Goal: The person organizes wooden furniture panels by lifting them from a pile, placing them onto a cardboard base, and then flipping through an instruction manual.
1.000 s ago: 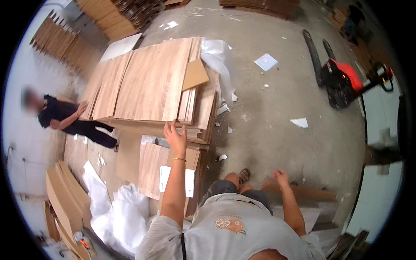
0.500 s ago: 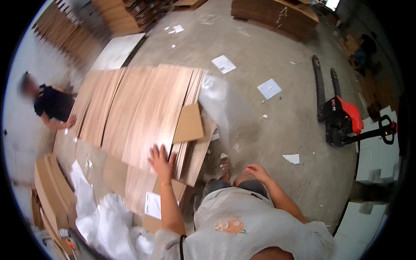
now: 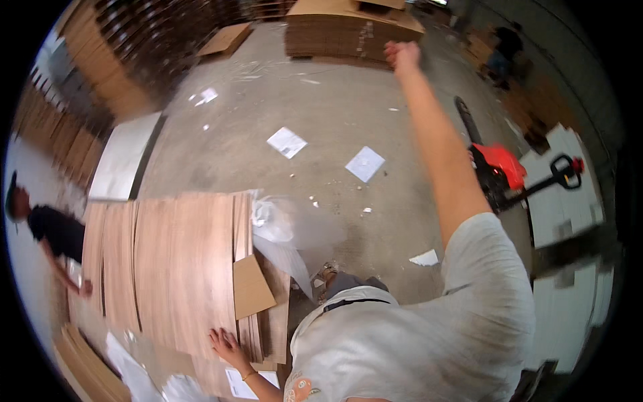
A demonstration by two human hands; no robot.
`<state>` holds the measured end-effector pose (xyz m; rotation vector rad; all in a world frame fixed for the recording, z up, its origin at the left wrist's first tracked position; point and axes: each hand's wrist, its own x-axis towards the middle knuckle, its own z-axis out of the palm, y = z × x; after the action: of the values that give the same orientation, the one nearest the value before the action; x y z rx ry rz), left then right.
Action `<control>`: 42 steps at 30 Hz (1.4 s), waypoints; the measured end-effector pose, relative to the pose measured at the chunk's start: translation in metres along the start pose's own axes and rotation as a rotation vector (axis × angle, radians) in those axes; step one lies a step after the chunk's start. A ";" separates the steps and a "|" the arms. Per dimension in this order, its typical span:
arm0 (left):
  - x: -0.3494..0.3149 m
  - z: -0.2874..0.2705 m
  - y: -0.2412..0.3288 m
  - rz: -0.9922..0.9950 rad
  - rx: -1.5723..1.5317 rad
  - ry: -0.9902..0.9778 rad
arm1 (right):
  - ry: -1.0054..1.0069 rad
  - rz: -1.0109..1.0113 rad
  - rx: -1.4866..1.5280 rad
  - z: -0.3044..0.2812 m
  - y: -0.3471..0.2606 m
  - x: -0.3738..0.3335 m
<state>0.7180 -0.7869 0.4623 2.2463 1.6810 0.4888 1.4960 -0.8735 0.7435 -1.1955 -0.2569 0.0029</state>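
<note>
Your left hand (image 3: 226,346) lies flat with fingers spread on the near edge of the stack of long brown wood-grain panels (image 3: 181,268) at the lower left of the frame, holding nothing, just below the loose square of tan cardboard (image 3: 252,287) resting on that stack. Your right hand (image 3: 402,55) is raised to the upper middle of the frame, curled into a loose fist, empty as far as can be seen. Crumpled clear plastic wrap (image 3: 284,231) sits at the stack's right edge, and a red pallet jack (image 3: 499,171) stands on the concrete floor (image 3: 321,120) at right.
</note>
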 end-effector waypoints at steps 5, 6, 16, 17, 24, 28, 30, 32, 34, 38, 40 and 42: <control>-0.016 0.011 -0.009 -0.619 0.132 0.348 | -0.342 0.157 -0.105 0.094 0.053 -0.027; -0.017 0.010 -0.006 -0.724 -0.335 0.438 | -0.445 0.288 -0.111 0.100 0.084 -0.042; -0.008 -0.015 -0.015 -1.043 -0.774 0.544 | -1.264 0.296 -0.647 0.223 0.345 -0.301; -0.012 -0.009 -0.017 -1.036 -0.751 0.541 | -1.325 0.291 -0.683 0.236 0.325 -0.323; 0.007 0.022 0.063 -0.892 0.311 0.493 | -1.476 0.020 -0.790 0.225 0.309 -0.328; -0.005 0.027 0.085 -0.905 0.445 0.475 | -1.474 -0.203 -0.908 0.191 0.313 -0.323; -0.004 0.028 0.086 -0.928 0.475 0.474 | -1.406 -0.247 -0.849 0.190 0.310 -0.328; -0.006 0.034 0.085 -0.941 0.494 0.506 | -1.378 -0.165 -1.007 0.199 0.287 -0.336; -0.004 0.035 0.083 -0.902 0.532 0.541 | -1.360 -0.237 -1.035 0.198 0.290 -0.339; -0.009 0.038 0.087 -0.930 0.512 0.522 | -1.316 -0.370 -1.156 0.196 0.288 -0.343; -0.011 0.037 0.087 -0.909 0.495 0.535 | -1.323 -0.385 -1.198 0.197 0.289 -0.341; -0.012 0.035 0.085 -0.888 0.477 0.535 | -1.332 -0.392 -1.255 0.196 0.288 -0.341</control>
<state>0.8029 -0.8232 0.4659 1.3768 3.0687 0.5049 1.1639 -0.6342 0.4788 -2.2105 -1.8647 0.3492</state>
